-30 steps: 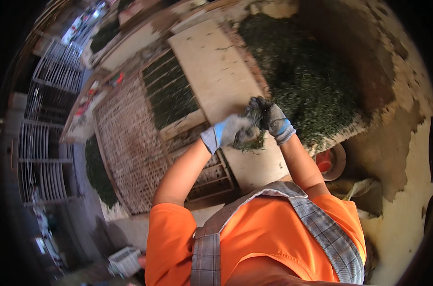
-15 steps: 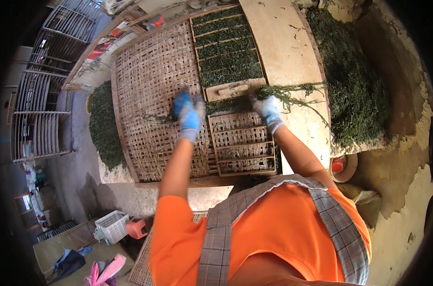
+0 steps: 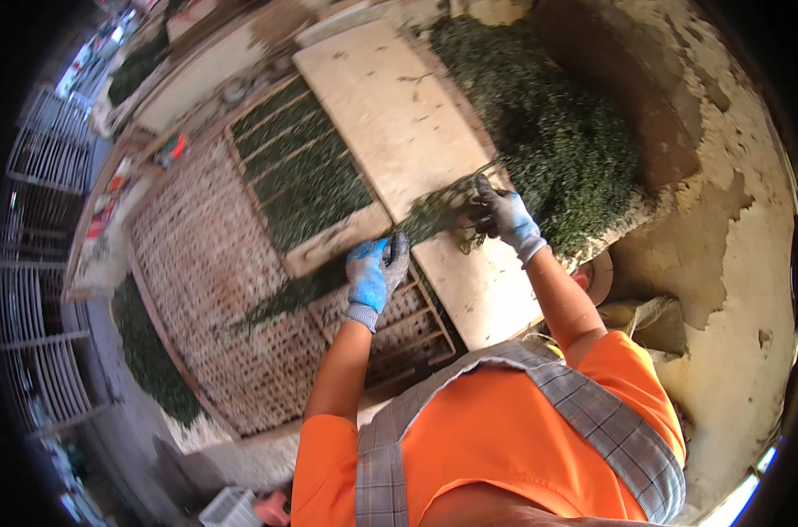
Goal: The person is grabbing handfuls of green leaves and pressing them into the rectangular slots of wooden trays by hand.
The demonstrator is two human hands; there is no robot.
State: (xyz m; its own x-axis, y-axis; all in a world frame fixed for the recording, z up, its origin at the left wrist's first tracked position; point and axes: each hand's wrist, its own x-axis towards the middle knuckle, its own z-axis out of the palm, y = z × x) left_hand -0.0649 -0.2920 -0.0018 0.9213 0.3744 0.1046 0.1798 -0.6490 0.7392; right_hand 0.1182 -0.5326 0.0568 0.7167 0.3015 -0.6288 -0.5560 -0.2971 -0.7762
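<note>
My left hand (image 3: 377, 277), in a blue and grey glove, pinches one end of a bundle of dark green stringy strands (image 3: 434, 211) beside a wooden bar (image 3: 329, 246). The bundle runs rightward across a pale board (image 3: 469, 281). Over its right part is my gloved right hand (image 3: 504, 217), fingers apart and slightly curled, with loose strands under the fingertips. A slatted wooden frame (image 3: 388, 356) lies on a woven mat (image 3: 197, 228); its far slots hold packed green strands (image 3: 302, 167), and a green strip crosses below the bar. Motion blurs some detail.
A large heap of green strands (image 3: 557, 123) lies right of the board, against a worn wall (image 3: 733, 272). Another green pile (image 3: 148, 351) borders the mat's left edge. Slatted racks (image 3: 43, 290) stand far left, and a white crate (image 3: 232, 508) sits at lower left.
The view has turned toward the right. My left hand has moved from the mat to the bundle's end by the bar; my right hand has moved out along the strands toward the heap.
</note>
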